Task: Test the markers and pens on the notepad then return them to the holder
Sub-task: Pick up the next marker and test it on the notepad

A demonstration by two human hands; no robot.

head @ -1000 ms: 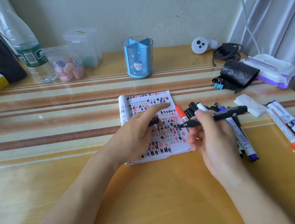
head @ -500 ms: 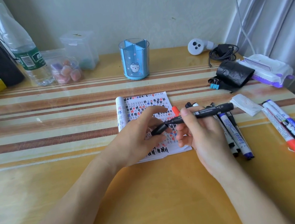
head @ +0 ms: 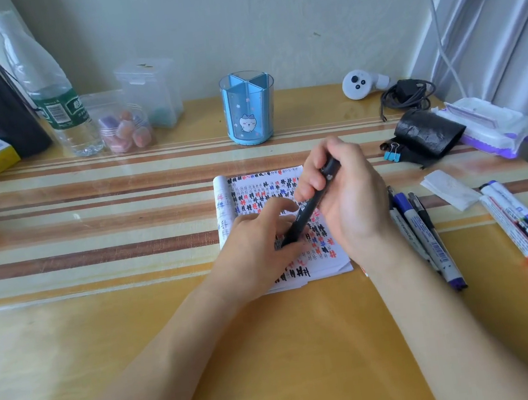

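Far left, at the back edge of the glossy yellow striped table (head: pixel 292 362), we've got a clear plastic water bottle with a green label (head: pixel 56 105). Along to the middle of that back edge, and there's the blue translucent cylindrical pen holder (head: pixel 248 108), standing upright. In front of it, mid-table, lies the white paper notepad (head: pixel 255 191), covered in black, red and blue hash marks. The left hand (head: pixel 255 250) rests on it, thumb and fingers curled, pinching the lower end of a slim black marker (head: pixel 308 209). The marker tilts up and rightwards over the page into the right hand (head: pixel 352 199), whose fingers are wrapped round its upper barrel. Just right of the notepad we see a loose cluster of blue and black pens (head: pixel 419 234). Towards the right edge, three long whiteboard markers (head: pixel 526 234) lie side by side.
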